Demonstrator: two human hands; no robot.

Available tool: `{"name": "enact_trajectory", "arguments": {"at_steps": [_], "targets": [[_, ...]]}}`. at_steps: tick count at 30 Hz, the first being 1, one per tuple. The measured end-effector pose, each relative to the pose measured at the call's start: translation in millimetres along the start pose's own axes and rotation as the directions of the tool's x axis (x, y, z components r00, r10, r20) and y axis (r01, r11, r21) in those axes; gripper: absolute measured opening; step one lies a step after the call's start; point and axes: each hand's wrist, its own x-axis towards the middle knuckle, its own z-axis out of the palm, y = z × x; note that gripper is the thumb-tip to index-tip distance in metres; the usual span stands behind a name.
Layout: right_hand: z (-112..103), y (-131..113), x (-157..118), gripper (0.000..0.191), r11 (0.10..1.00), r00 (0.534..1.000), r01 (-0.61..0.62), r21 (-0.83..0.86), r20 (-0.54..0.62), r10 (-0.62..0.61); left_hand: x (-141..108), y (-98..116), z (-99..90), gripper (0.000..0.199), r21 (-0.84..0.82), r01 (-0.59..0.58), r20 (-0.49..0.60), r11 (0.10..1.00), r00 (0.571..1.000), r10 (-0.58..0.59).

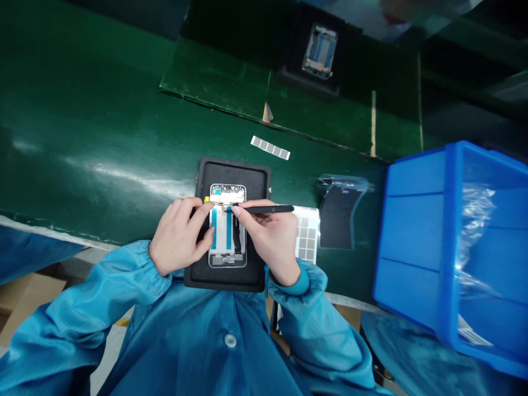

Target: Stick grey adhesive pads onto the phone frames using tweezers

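Note:
An opened phone (223, 234) with blue strips and a black ribbon lies in a black tray (256, 181). My right hand (272, 236) pinches black tweezers (272, 209), their tip over the phone's upper middle. At the phone's left edge rests my left hand (181, 234), its fingers bent and apart, the index fingertip near the upper left part of the phone. A small yellow tab (207, 199) sticks out beside that fingertip. Whether the tweezers touch any part is too small to tell.
Right of my right hand are a sheet of grey squares (307, 234) and a black sheet in clear film (340, 217). A blue bin (412, 220) stands far right. Beyond the tray lies a sticker strip (270, 147); farther back, another opened phone (320, 50) on a raised green surface (223, 82).

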Motion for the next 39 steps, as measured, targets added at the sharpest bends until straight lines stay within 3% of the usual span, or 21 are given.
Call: {"name": "enact_trajectory", "arguments": {"at_steps": [9, 19, 24, 30, 34, 39], "targets": [[0.1, 1.2, 0.1, 0.016, 1.0, 1.0, 0.001, -0.005, 0.008, -0.001, 0.5, -1.4, -1.7, 0.04, -0.001, -0.031, 0.036, 1.0, 0.999, 0.031], [-2.6, 3.8, -0.7, 0.017, 1.0, 1.0, 0.007, -0.026, 0.001, -0.007, 2.9, 2.9, -8.8, 0.039, 0.194, -0.12, 0.052, 0.974, 0.992, 0.112], [-12.3, -1.4, -17.0, 0.013, 0.999, 0.988, 0.037, -0.005, -0.152, -0.037, 9.0, 9.1, -12.8, 0.04, 0.231, -0.203, 0.126, 0.952, 0.976, 0.178], [-18.0, 5.5, -45.3, 0.011, 0.998, 0.993, 0.005, 0.062, -0.116, 0.002, 16.7, 8.0, -20.4, 0.043, 0.271, -0.253, 0.209, 0.929, 0.957, 0.2], [-15.3, 14.4, -49.6, 0.01, 0.995, 0.989, 0.049, 0.087, -0.143, -0.036, 15.1, -0.9, -23.7, 0.035, 0.202, -0.296, 0.214, 0.934, 0.944, 0.252], [-12.5, 18.1, -48.1, 0.01, 0.991, 0.986, 0.071, 0.117, -0.16, -0.052, 9.9, -0.4, -21.4, 0.042, 0.224, -0.223, 0.174, 0.949, 0.967, 0.186]]}}
